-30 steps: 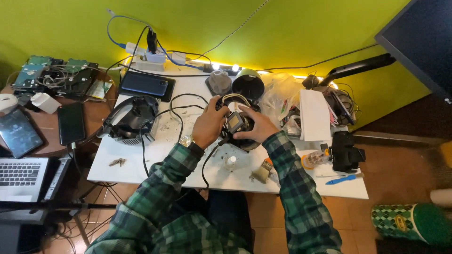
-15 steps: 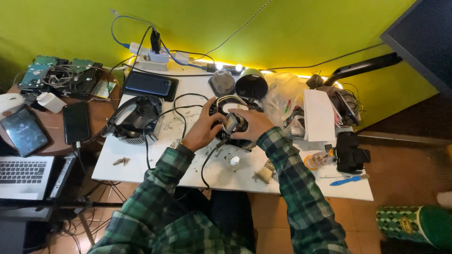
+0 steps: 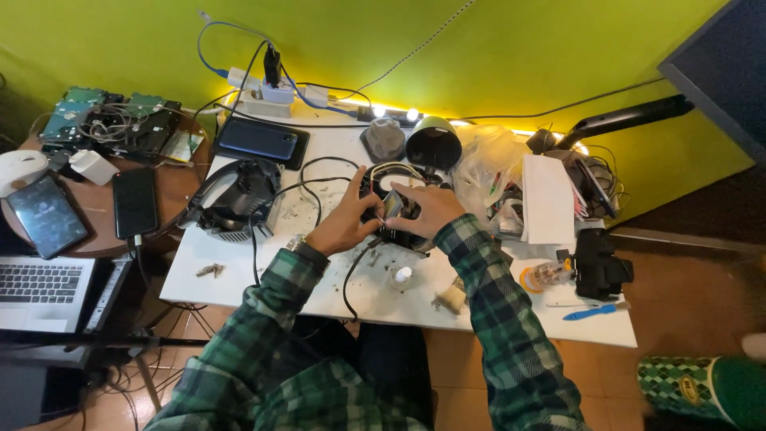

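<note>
A small black electronic unit (image 3: pixel 396 217) with wires lies in the middle of the white table (image 3: pixel 479 307). My left hand (image 3: pixel 345 222) grips its left side, fingers stretched up over it. My right hand (image 3: pixel 427 207) holds its right side, fingertips on a small grey metal part at its top. Both arms wear green plaid sleeves. Black cables run from the unit across the table toward me.
A black fan housing (image 3: pixel 239 199) lies left of the hands. Behind are a dark phone (image 3: pixel 259 140), a black desk lamp (image 3: pixel 433 144), a plastic bag (image 3: pixel 487 164) and a power strip (image 3: pixel 267 96). A white box (image 3: pixel 546 199), black tool (image 3: pixel 598 267) and blue pen (image 3: pixel 590 313) sit right. Laptop (image 3: pixel 40 283) at left.
Both hands stay on the black unit and have shifted slightly on it. The head camera has moved, so the table sits a little differently in view.
</note>
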